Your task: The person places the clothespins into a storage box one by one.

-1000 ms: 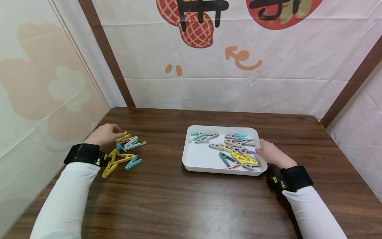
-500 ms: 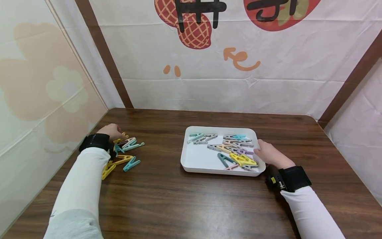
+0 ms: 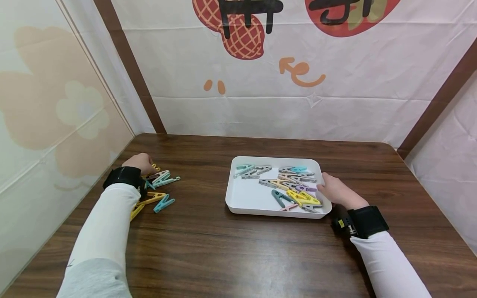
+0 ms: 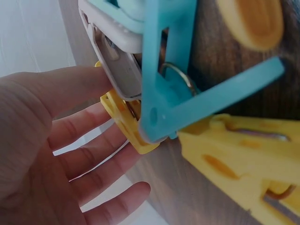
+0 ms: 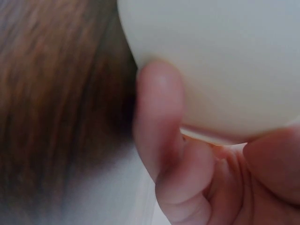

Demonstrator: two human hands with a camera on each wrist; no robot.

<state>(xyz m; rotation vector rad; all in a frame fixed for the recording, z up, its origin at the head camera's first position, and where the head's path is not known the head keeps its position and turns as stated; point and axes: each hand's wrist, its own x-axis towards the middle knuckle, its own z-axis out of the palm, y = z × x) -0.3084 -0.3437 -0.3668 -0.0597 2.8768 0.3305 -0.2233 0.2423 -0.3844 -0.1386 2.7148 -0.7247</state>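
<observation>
Clips [image 3: 162,178] lie in a loose heap at the left of the surface [image 3: 208,248], with more in the white tray [image 3: 242,198] near the middle. You seem to be at the step of taking the yellow clip [image 4: 123,123] at the heap's far edge. Your left grip [image 3: 138,162] has thumb and index finger at that clip, the other fingers spread behind it; the contact is partly hidden, so I can't tell whether the pinch is closed. The next move probably calls for a firm pinch and a careful draw clear, since a pale clip [image 4: 124,77] and a turquoise clip [image 4: 173,115] crowd it and could snag.

Your left forearm reaches forward from the lower left, back of the hand upward. Your right forearm slants in from the lower right, and your right grip [image 3: 340,192] holds the tray's right end, fingers bent at its edge.
</observation>
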